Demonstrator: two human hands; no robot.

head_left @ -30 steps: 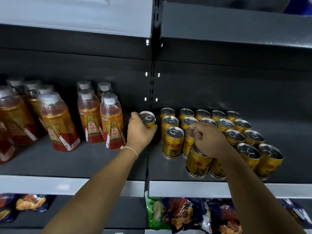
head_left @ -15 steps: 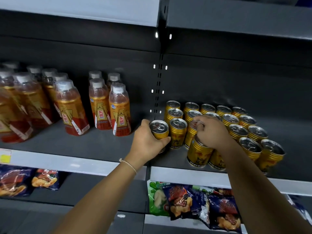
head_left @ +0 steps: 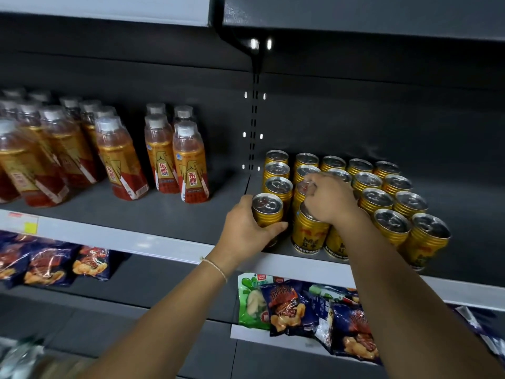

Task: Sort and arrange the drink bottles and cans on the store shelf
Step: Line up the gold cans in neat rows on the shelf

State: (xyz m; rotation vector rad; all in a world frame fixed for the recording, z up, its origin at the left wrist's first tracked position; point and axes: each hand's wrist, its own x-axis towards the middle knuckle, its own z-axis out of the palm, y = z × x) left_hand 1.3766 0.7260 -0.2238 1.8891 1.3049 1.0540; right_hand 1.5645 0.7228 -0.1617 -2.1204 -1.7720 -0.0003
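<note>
left hand [head_left: 247, 231]: fingers and thumb wrapped round a gold can [head_left: 267, 214], upright at the near left corner of the can block, just right of the shelf seam
right hand [head_left: 332, 199]: curled fingers on the tops of cans in the second column; exact can pinched, cannot tell, the hand hides it
can block [head_left: 382, 198]: gold cans in rows on the right shelf [head_left: 300, 265], touching one another, near-right ones close to the edge
bottles [head_left: 175, 157]: orange drink bottles upright on the left shelf section, well apart from the cans
below: snack bags [head_left: 308, 307] on the lower shelf
obstruction: right forearm covers the near middle cans
</note>
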